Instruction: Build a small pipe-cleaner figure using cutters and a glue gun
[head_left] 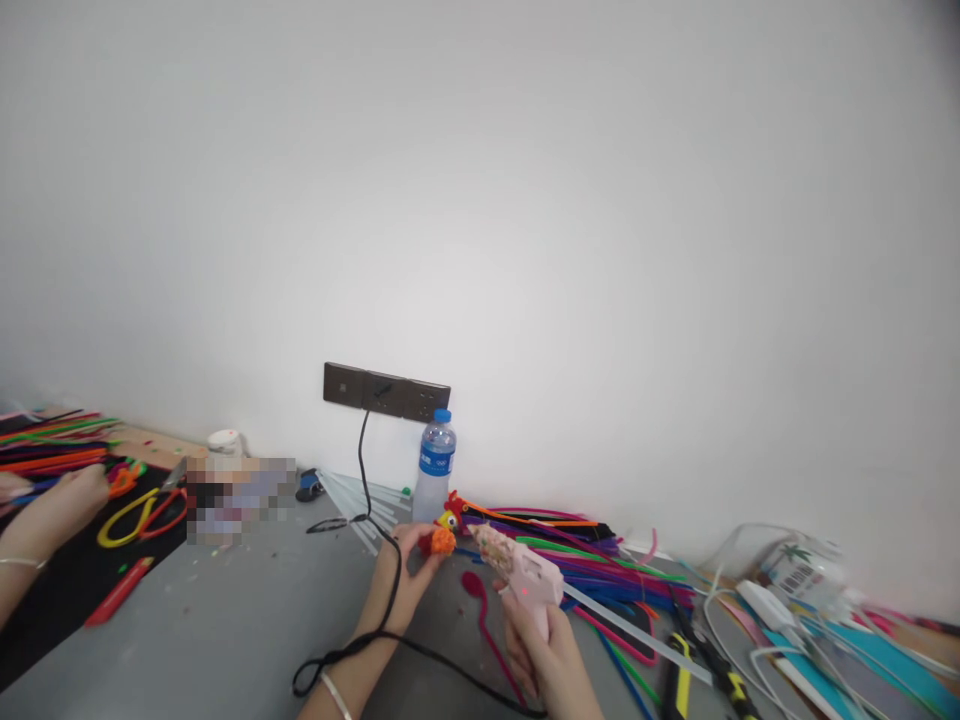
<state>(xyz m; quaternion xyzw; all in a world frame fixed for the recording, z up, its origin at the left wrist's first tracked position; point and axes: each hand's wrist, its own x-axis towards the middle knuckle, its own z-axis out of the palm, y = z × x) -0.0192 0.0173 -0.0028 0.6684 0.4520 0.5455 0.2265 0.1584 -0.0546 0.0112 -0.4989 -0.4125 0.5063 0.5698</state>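
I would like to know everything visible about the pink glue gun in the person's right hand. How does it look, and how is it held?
The glue gun has a pale pink body that looks like plastic, with a small red light glowing on its side. The right hand grips its handle from below. It is tilted, with its nozzle aimed up and left at an orange fuzzy craft piece held in the left hand. Whether the tip touches the piece cannot be told.
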